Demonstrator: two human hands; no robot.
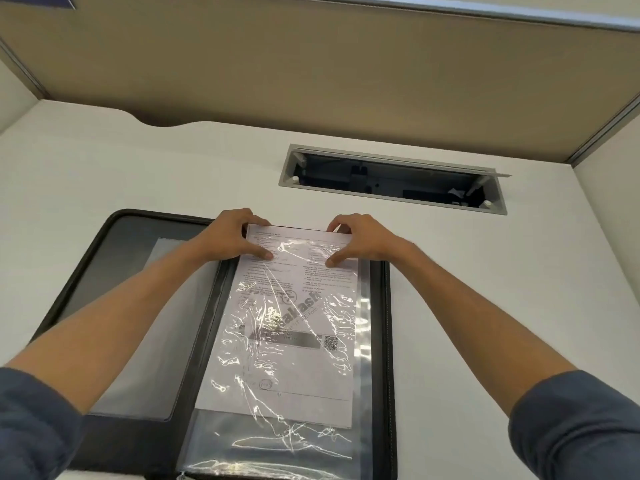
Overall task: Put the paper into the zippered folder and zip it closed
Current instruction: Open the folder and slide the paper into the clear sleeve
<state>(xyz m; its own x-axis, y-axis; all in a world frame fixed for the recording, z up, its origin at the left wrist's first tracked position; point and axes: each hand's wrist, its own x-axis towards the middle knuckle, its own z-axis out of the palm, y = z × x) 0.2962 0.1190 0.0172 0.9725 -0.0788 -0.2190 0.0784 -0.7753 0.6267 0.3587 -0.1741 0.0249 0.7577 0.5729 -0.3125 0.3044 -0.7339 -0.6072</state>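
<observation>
The paper (287, 327) is held at its 12 o'clock edge, pinched by the left hand (232, 237) and right hand (360, 241), partly inside a clear sleeve of the opened zippered folder (104, 265).

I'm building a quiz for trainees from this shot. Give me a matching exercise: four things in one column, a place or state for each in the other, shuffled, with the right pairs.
Things:
1. paper
2. zippered folder
3. cable hatch
4. left hand

Places or states:
A. set into the desk beyond the hands, lid open
B. lies open flat on the desk
C. partly inside a clear plastic sleeve, top edge sticking out
D. pinches the sheet's top left corner

Pairs: 1-C, 2-B, 3-A, 4-D
</observation>
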